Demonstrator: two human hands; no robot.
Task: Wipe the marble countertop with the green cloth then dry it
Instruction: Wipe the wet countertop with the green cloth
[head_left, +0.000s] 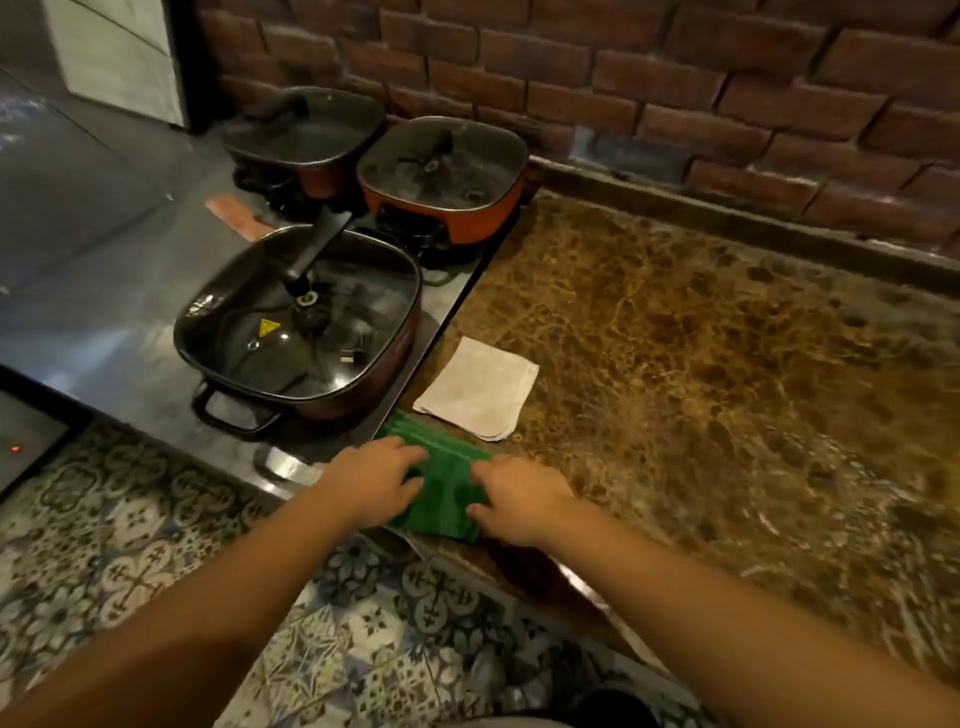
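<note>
A folded green cloth (448, 488) lies at the near left corner of the brown marble countertop (701, 364). My left hand (376, 480) rests on the cloth's left side with its fingers curled over the edge. My right hand (519, 499) grips the cloth's right side. Both hands cover part of the cloth. Just behind the green cloth, a folded white cloth (480, 387) lies flat on the marble.
Three lidded electric pots stand on a steel surface to the left: a near one (298, 325), an orange one (441, 176) and a dark one (306, 135) at the back. A brick wall (623, 78) runs behind the counter. Patterned floor tiles (130, 519) lie below.
</note>
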